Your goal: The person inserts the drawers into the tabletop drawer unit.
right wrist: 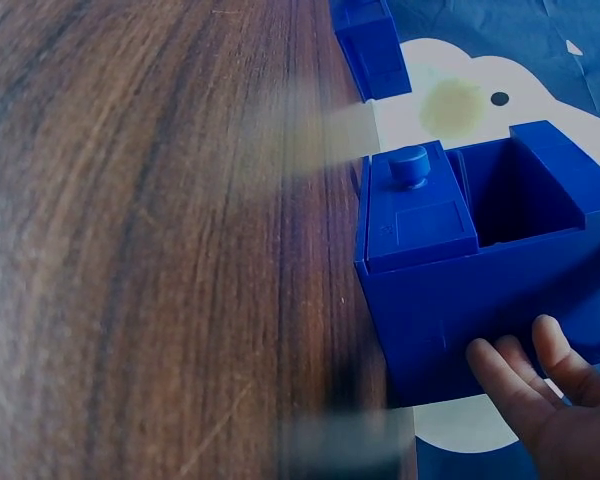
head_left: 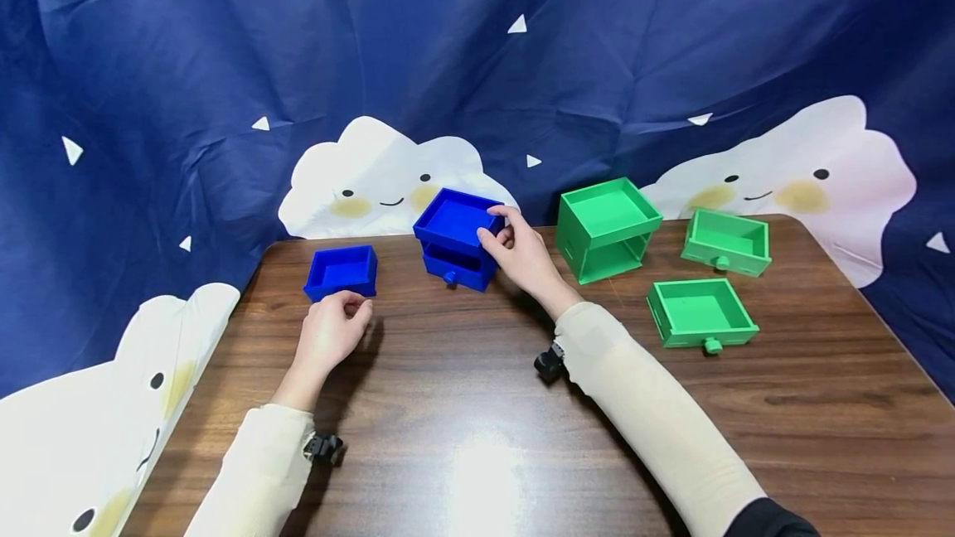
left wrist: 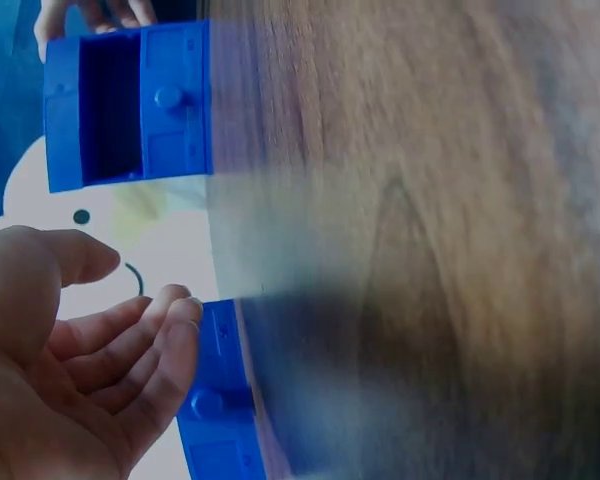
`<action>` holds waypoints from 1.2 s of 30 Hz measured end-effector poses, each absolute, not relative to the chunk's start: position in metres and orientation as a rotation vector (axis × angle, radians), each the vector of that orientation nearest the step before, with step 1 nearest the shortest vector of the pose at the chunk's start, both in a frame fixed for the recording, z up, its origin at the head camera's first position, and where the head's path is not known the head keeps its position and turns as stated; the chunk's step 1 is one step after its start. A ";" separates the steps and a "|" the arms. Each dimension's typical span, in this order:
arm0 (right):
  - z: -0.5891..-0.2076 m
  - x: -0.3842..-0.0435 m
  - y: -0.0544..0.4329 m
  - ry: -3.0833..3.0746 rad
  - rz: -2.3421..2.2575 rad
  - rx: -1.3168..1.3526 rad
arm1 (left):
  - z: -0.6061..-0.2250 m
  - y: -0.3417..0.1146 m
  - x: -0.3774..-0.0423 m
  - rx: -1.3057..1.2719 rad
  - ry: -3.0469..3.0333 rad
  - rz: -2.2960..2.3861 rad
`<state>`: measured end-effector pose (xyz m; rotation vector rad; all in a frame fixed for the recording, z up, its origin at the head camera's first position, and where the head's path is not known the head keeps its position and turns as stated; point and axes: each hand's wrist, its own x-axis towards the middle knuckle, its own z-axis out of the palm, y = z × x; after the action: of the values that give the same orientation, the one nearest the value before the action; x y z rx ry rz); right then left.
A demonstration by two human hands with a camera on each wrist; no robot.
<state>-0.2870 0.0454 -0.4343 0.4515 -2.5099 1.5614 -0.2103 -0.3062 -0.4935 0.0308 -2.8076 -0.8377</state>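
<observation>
A blue cabinet [head_left: 457, 218] stands at the back of the table, with a knobbed drawer [head_left: 470, 276] in its lower slot and an open slot above. My right hand [head_left: 525, 257] is at the cabinet's right side; in the right wrist view its fingertips [right wrist: 485, 352] rest against the side wall. To the left lies a loose blue drawer [head_left: 341, 270], its knob [left wrist: 208, 403] visible in the left wrist view. Just in front of that drawer is my left hand [head_left: 331, 331], fingers loosely bent, thumb apart, nothing between them. Whether it touches the drawer I cannot tell.
A green cabinet [head_left: 573, 245] with vacant slots stands right of the blue one. Two loose green drawers, one farther back [head_left: 727, 230] and one nearer [head_left: 701, 305], lie to its right. Behind the wooden table [head_left: 448, 388] hangs a blue cloth [head_left: 448, 65] with clouds.
</observation>
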 end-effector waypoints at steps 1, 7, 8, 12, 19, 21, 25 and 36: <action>-0.434 -0.287 0.045 -2.512 1.559 0.451 | -0.488 -0.306 -0.207 0.028 -2.794 -0.849; -0.434 -0.287 0.045 -2.515 1.554 0.453 | -0.436 -0.283 -0.180 0.083 -2.824 -0.842; -0.433 -0.287 0.046 -2.514 1.556 0.454 | -0.428 -0.279 -0.176 0.101 -2.844 -0.844; -0.434 -0.287 0.046 -2.507 1.561 0.459 | -0.422 -0.277 -0.174 0.151 -2.870 -0.828; -0.435 -0.287 0.045 -2.513 1.554 0.454 | -0.428 -0.284 -0.180 0.196 -2.870 -0.836; -0.435 -0.287 0.045 -2.513 1.557 0.452 | -0.442 -0.294 -0.188 0.195 -2.860 -0.833; -0.436 -0.287 0.044 -2.511 1.565 0.451 | -0.467 -0.315 -0.204 0.189 -2.851 -0.818; -0.435 -0.288 0.045 -2.511 1.550 0.451 | -0.453 -0.308 -0.199 0.231 -2.866 -0.828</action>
<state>-0.2875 0.0453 -0.4354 0.4512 -2.5114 1.5497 -0.1992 -0.3084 -0.4533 0.2310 -2.8662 -0.8279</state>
